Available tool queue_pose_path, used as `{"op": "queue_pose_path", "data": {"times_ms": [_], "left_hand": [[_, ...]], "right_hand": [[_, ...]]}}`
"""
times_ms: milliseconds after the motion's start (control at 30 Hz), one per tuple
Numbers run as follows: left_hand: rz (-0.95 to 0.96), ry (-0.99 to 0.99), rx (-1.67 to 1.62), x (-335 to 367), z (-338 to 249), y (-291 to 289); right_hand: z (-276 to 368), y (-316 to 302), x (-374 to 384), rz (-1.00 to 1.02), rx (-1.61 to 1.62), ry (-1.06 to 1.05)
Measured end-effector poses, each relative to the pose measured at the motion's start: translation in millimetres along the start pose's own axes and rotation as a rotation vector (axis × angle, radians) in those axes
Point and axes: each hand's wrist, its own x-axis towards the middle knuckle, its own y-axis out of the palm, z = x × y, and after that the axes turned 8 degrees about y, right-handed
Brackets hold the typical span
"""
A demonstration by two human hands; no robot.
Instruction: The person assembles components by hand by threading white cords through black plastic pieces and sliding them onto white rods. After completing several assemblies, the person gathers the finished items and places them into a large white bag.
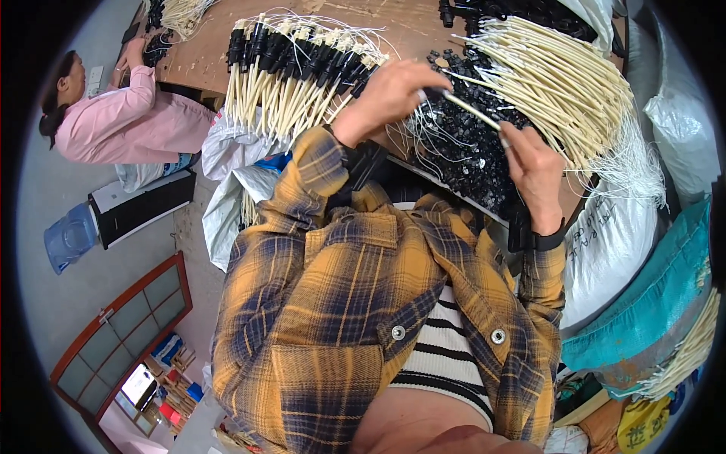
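A thin cream rod (475,111) slants between my two hands above the table. My right hand (535,170) pinches its lower right end, with the thumb and fingers closed around it. At the upper left end my left hand (397,94) is closed on a small black part (434,91), which meets the rod and is mostly hidden by the fingers. Under the hands lies a heap of small black parts (476,163) with loose white strings. To the right of it is a large pile of cream rods (560,87). On the left stands a bunch of rods with black fittings (299,72).
A person in pink (125,117) sits at the table's (208,57) far left. White sacks (616,246) and a teal sack (643,306) crowd the right side. Another white sack (227,197) hangs at the left edge. A blue water bottle (69,236) is on the left.
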Motion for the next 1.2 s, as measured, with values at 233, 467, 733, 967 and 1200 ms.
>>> {"op": "queue_pose_path", "data": {"times_ms": [233,467,733,967,1200], "left_hand": [[0.074,0.159,0.164,16,-60,11],[-0.02,-0.521,-0.081,-8,-24,4],[-0.131,-0.483,-0.477,8,-40,11],[-0.027,-0.45,-0.854,16,-44,17],[0.031,-0.363,-0.327,10,-45,6]], "right_hand": [[27,35,11,-0.123,0.181,0.254],[2,-2,4,-0.105,1.018,0.141],[37,52,-3,0.028,0.239,0.095],[34,42,2,-0.151,0.17,-0.084],[25,42,-1,-0.118,0.274,0.141]]}}
